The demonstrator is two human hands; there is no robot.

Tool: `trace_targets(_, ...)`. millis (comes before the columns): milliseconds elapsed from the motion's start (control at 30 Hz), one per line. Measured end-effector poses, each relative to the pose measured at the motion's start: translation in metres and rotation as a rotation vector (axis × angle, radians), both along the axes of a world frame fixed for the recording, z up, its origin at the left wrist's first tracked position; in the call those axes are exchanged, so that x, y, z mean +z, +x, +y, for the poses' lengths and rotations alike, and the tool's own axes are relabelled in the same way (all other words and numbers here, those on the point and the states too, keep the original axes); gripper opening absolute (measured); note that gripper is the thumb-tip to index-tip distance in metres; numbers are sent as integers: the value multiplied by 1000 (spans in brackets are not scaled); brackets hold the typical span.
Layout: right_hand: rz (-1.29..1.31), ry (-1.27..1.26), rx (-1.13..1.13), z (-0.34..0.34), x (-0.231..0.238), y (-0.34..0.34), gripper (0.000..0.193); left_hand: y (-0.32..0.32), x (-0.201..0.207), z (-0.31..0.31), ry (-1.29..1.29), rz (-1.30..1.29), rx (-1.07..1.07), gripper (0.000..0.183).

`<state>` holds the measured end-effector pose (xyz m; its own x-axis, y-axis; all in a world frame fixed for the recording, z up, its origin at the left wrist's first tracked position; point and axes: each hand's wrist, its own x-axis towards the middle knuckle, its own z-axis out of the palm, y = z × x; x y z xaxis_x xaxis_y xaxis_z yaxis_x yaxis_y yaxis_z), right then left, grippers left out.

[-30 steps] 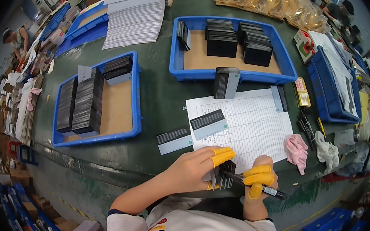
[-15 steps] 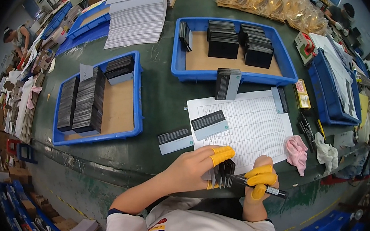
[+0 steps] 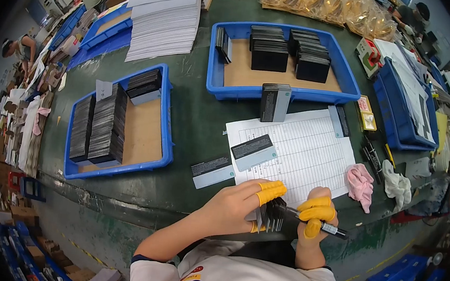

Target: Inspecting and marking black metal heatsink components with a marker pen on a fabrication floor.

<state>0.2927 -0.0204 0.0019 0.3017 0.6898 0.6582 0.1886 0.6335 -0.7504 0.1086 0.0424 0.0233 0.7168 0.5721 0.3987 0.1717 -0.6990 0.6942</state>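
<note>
My left hand (image 3: 240, 204), with yellow finger cots, is closed around a small fanned stack of black-and-grey cards (image 3: 268, 216) near the table's front edge. In my right hand (image 3: 315, 217), also in yellow finger cots, a black marker pen (image 3: 338, 233) is gripped, its front end pointing left at the cards. Just beyond both hands lies a printed table sheet (image 3: 310, 159). One black-and-grey card (image 3: 254, 152) rests on that sheet, and another card (image 3: 212, 173) lies left of it. A short upright stack of cards (image 3: 275, 103) stands at the sheet's far edge.
Blue trays hold rows of black cards at the left (image 3: 169, 135) and far middle (image 3: 216, 88). A pink cloth (image 3: 359, 187) and a white cloth (image 3: 395, 185) lie right of the sheet. A paper pile (image 3: 165, 26) and plastic-wrapped golden items (image 3: 324, 6) sit farther back.
The cards in my left hand have shifted and fanned differently, and the pen has moved slightly left toward them. Both hands keep their hold.
</note>
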Motion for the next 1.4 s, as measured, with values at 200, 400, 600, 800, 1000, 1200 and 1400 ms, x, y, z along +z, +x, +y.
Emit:
trace_targets(200,102,12,-83,1,1,-4,40,0,2,0,-2,3,4,60)
trace_targets(400,107,26,-70,0,-2,-1,39,1,2,0,1,-9,9,61)
trace_targets(600,81,40,16,-1,-3,-1,36,0,1,-1,-2,28,6,61)
trace_targets(800,17,10,0,-1,-2,0,36,0,0,0,10,22,-3,62)
trace_targets(1000,32,22,-16,0,1,-2,37,-1,-1,-1,6,39,14,65)
trace_targets(1200,-1,7,-2,-1,0,-1,37,0,-2,-1,14,40,30,64)
trace_targets(1400,-19,5,-24,0,1,-2,36,-1,-3,-1,5,48,26,65)
